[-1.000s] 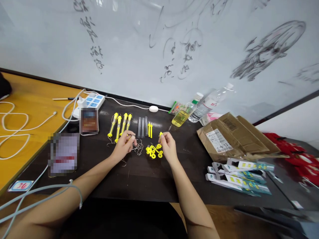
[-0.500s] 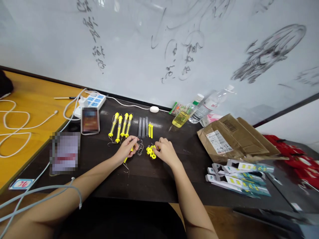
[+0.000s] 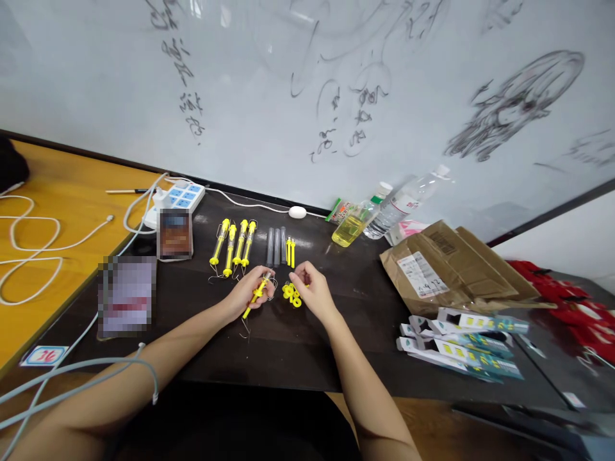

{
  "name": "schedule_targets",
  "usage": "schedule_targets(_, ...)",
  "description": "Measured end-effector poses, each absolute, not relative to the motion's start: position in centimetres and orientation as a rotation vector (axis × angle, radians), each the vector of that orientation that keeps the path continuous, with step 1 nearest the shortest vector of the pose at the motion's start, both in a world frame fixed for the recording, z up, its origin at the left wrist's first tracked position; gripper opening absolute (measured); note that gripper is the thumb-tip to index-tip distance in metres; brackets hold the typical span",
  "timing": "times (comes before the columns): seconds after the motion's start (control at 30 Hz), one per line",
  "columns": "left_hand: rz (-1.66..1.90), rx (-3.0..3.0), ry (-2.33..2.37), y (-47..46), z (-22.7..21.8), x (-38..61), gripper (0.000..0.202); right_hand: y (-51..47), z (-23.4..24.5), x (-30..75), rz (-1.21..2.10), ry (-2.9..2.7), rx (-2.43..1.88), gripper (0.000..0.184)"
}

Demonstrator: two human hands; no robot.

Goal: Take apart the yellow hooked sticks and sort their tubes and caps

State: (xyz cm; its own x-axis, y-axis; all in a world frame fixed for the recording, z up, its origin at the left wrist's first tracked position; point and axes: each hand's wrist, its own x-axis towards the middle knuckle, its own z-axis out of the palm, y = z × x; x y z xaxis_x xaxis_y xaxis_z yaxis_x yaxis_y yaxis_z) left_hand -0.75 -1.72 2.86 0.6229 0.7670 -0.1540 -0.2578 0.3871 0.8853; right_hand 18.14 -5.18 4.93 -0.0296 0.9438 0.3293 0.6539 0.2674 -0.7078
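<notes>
My left hand (image 3: 250, 294) is closed around a yellow spring scale part (image 3: 254, 299), which slants down to a metal hook below the fingers. Bent wire hooks (image 3: 273, 288) lie beside those fingers, partly covered. My right hand (image 3: 311, 289) hovers at a pile of small yellow rings and caps (image 3: 292, 294). Its thumb and fingers are drawn together, and what they hold, if anything, is hidden. Behind the hands lie clear tubes (image 3: 276, 246) and yellow rods (image 3: 291, 252). Several spring scales (image 3: 230, 250) with yellow ends and hooks lie to the left.
Two blurred devices (image 3: 127, 298) and a power strip (image 3: 185, 198) are at left. Bottles (image 3: 355, 224) stand against the whiteboard (image 3: 269, 115). A brown cardboard parcel (image 3: 456, 266) and opened small boxes (image 3: 461, 346) lie to the right. Cables (image 3: 86, 362) cross my left forearm.
My right hand has drawn slightly up from the ring pile, its fingers curling inward. My left hand has turned, so more of the yellow spring scale part shows.
</notes>
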Motion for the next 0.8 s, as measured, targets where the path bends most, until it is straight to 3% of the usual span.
schedule_targets(0.17,0.781,0.948,0.538,-2.1,3.0,-0.8,0.036,-5.9,4.5,15.7,0.81,-1.659,-1.283,0.02)
schedule_targets(0.33,0.904,0.801,0.502,-2.1,3.7,-0.9,0.036,-7.1,4.4,13.9,0.732,-1.78,-1.342,0.018)
schedule_targets(0.5,1.006,0.645,0.494,-1.6,4.1,-1.2,0.015,-7.7,4.2,12.9,0.626,-1.955,-1.469,0.022)
schedule_targets(0.8,1.047,0.509,0.443,-0.8,4.1,-1.8,0.012,-7.4,3.9,13.1,0.528,-1.911,-1.443,0.018)
